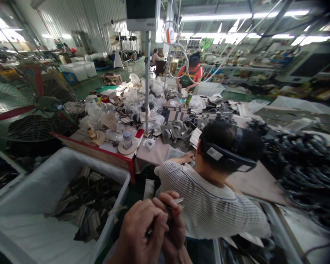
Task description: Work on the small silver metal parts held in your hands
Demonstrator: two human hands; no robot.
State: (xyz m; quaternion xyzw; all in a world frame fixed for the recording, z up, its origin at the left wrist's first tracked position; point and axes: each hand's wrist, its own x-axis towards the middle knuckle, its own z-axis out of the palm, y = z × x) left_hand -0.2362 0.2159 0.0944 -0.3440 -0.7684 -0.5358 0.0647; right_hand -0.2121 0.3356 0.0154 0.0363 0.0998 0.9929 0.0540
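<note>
Both of my hands come together at the bottom middle, in front of a seated co-worker's back. My left hand (141, 229) is closed, its fingers curled in and its thumb and forefinger pressed together. A small dark bit shows inside its curl, too hidden to name. Touching it on the right is my right hand (175, 220), also closed. Between its fingertips sits a small shiny metal piece (179, 200), thin and pointed to the right. The rest of that piece is covered by the fingers, so its kind is unclear.
A white bin (123, 183) with dark and beige cut pieces stands at left. The co-worker in a striped shirt (209, 201) sits close ahead at a cluttered table (148, 159). A large fan (48, 104) is at far left; black coiled parts (305, 165) pile up at right.
</note>
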